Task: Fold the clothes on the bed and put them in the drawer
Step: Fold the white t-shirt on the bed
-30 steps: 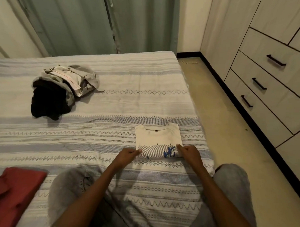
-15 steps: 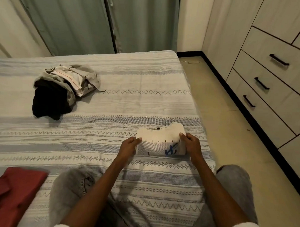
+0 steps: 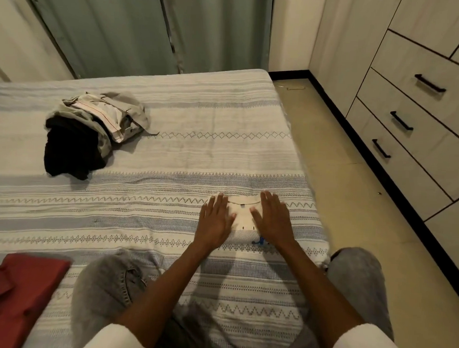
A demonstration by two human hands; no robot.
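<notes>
A cream T-shirt (image 3: 243, 218) with a blue print lies folded into a small rectangle near the right edge of the striped bed (image 3: 171, 158). My left hand (image 3: 215, 220) lies flat on its left half with straight fingers. My right hand (image 3: 272, 218) presses flat on its right half. A heap of unfolded clothes (image 3: 92, 132), black and beige, sits at the far left of the bed. A red garment (image 3: 18, 294) lies at the near left corner. Closed drawers (image 3: 407, 122) with black handles line the wall on the right.
Grey-green curtains (image 3: 139, 30) hang behind the bed. A strip of beige floor (image 3: 352, 204) runs between the bed and the drawer unit. My knees in grey jeans (image 3: 107, 289) rest on the bed's near side.
Both hands carried the shirt's lower edge up and away, completing a fold. They let go of the fabric and now lie flat on top of it.
</notes>
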